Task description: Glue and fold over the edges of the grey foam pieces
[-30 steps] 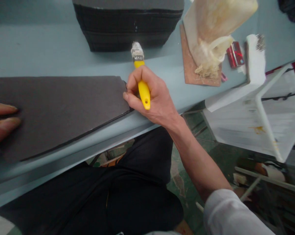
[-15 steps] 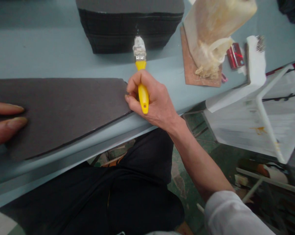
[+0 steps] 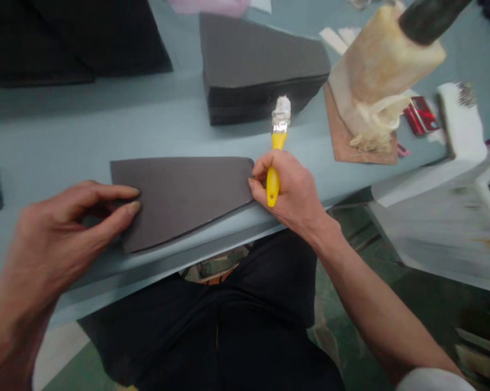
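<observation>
Observed from beside the bench (image 3: 65,130): one dark panel (image 3: 188,201) lies at the centre of the frame, between the two hands, its long axis running left to right, broad end left, narrow end right. The left hand (image 3: 57,233), left of centre, has forefinger and thumb over the broad end, their tips slightly apart on the upper face; whether the remaining fingers clamp it from beneath cannot be determined. The right hand (image 3: 296,187) is closed around a yellow brush (image 3: 279,142), its finger and thumb tips at the panel's narrow end, so each hand is nearest its own end. The brush stands roughly crosswise to the panel's length, whitened bristles toward the top of the frame, clear of the panel and pointing at a dark stack (image 3: 261,60) in the upper centre. The panel therefore lies directly left of the brush grip. A stained container (image 3: 364,70) stands upper right, beyond the right hand. Whether the panel rests fully on the bench cannot be told.
</observation>
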